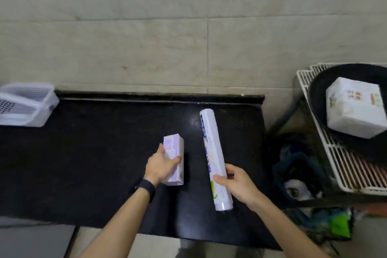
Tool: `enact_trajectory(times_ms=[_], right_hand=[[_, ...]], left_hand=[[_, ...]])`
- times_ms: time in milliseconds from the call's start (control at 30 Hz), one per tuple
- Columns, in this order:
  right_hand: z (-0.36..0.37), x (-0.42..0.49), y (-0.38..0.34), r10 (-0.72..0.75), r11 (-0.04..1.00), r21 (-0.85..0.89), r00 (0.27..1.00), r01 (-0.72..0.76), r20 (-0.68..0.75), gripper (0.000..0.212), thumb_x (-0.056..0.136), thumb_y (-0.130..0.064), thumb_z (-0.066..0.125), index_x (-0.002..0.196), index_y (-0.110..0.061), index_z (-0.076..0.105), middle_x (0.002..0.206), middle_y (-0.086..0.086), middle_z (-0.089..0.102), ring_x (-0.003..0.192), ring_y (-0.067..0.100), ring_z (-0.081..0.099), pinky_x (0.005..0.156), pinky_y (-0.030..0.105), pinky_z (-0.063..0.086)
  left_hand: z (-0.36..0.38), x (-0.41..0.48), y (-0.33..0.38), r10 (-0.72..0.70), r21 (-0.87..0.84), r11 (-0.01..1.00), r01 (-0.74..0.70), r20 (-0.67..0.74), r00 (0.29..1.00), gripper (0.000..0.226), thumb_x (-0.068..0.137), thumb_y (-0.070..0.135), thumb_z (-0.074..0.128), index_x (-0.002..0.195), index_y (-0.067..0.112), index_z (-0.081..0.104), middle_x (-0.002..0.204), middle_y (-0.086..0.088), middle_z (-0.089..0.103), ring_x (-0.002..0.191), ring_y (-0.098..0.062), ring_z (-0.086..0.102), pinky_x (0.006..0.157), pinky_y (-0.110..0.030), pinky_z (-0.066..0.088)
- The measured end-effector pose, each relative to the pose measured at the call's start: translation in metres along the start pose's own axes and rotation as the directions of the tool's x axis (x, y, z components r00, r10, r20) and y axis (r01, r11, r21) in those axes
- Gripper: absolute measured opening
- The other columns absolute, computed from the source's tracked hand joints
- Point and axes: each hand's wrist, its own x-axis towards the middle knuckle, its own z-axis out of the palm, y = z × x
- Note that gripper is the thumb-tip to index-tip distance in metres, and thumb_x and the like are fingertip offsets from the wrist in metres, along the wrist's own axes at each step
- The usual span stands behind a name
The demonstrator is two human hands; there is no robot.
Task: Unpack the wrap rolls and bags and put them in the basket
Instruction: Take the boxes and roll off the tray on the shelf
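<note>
Meanwhile the white basket [27, 107] (far left) holds no rolls.

Black countertop [94, 163]: white basket [27, 107] far left; bag pack [173, 159], wrap roll [213, 157] centre.

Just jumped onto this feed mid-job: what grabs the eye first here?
Two hands at work over the black counter: the right hand grips a long wrap roll near its lower end, the left hand holds a small pale box. The clear basket sits at the counter's far left edge, away from both.
</note>
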Motion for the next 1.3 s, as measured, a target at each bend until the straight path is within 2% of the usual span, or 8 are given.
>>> enact_trajectory(times_ms=[133,367,433,633,800,900,1067,1300], right_hand=[[0.065,0.035,0.031,0.103,0.99,-0.092,0.994,-0.105,-0.02,0.045,0.086,-0.021,0.076,0.129,-0.018,0.064,0.114,-0.007,0.072,0.1,0.011,0.071,0.092,0.035,0.058],[0.137,0.07,0.025,0.186,0.975,-0.11,0.98,-0.194,-0.075,0.044,0.085,-0.02,0.076,0.126,-0.016,0.061,0.11,-0.006,0.069,0.098,0.01,0.068,0.083,0.025,0.056],[0.146,0.075,0.022,0.197,0.97,-0.117,0.972,-0.213,-0.13,0.043,0.083,-0.025,0.078,0.122,-0.017,0.059,0.106,-0.007,0.068,0.095,0.008,0.068,0.079,0.021,0.054],[0.146,0.08,0.022,0.105,0.938,-0.311,0.981,-0.152,-0.163,0.043,0.084,-0.034,0.076,0.123,-0.019,0.068,0.119,0.004,0.067,0.1,0.014,0.066,0.09,0.03,0.054],[0.142,0.08,0.03,0.105,0.932,-0.328,0.982,-0.151,-0.154,0.05,0.084,-0.044,0.072,0.13,-0.028,0.063,0.116,-0.001,0.066,0.092,0.006,0.064,0.075,0.016,0.049],[0.142,0.078,0.03,0.105,0.929,-0.338,0.984,-0.149,-0.145,0.052,0.083,-0.047,0.07,0.132,-0.031,0.061,0.114,-0.001,0.059,0.102,0.013,0.064,0.09,0.027,0.052],[0.122,0.066,0.013,0.06,0.922,-0.375,0.993,-0.094,-0.101,0.06,0.085,-0.044,0.071,0.139,-0.025,0.056,0.131,0.001,0.058,0.122,0.017,0.058,0.102,0.026,0.044],[0.026,0.016,-0.035,-0.213,0.842,-0.534,0.958,0.079,-0.194,0.053,0.093,-0.051,0.058,0.143,-0.035,0.051,0.155,-0.012,0.039,0.142,0.012,0.032,0.112,0.022,0.024]], left_hand=[[0.002,0.021,-0.047,-0.027,0.022,0.999,0.027,0.002,1.0,0.085,0.082,0.043,0.07,0.151,0.021,0.025,0.137,-0.013,0.056,0.122,-0.036,0.054,0.094,-0.036,0.045],[0.006,0.043,-0.073,-0.007,-0.002,1.0,0.007,0.055,0.998,0.103,0.08,0.049,0.073,0.155,0.027,0.007,0.136,-0.016,0.055,0.12,-0.037,0.055,0.088,-0.036,0.045],[0.007,0.047,-0.075,-0.011,0.007,1.0,0.01,0.059,0.998,0.106,0.078,0.054,0.072,0.155,0.031,0.004,0.132,-0.015,0.056,0.114,-0.035,0.058,0.08,-0.035,0.044],[0.01,0.049,-0.08,-0.008,0.048,0.999,0.004,0.081,0.997,0.108,0.072,0.071,0.066,0.15,0.045,-0.004,0.128,-0.01,0.051,0.109,-0.033,0.058,0.073,-0.037,0.045],[0.012,0.049,-0.078,-0.011,0.063,0.998,0.005,0.094,0.995,0.109,0.074,0.07,0.065,0.149,0.045,-0.009,0.132,-0.01,0.046,0.116,-0.035,0.054,0.086,-0.047,0.049],[0.011,0.049,-0.074,-0.02,0.134,0.991,0.006,0.109,0.994,0.108,0.077,0.069,0.061,0.151,0.04,-0.013,0.14,-0.01,0.042,0.123,-0.034,0.051,0.087,-0.045,0.047],[0.005,0.041,-0.057,0.009,0.256,0.967,-0.012,0.015,1.0,0.095,0.084,0.07,0.05,0.156,0.024,0.009,0.161,-0.011,0.018,0.142,-0.034,0.027,0.109,-0.049,0.035],[0.01,0.028,0.019,0.309,0.408,0.868,-0.284,0.006,0.951,0.072,0.092,0.059,0.047,0.153,0.024,0.029,0.162,-0.011,0.022,0.149,-0.031,0.017,0.12,-0.045,0.019]])
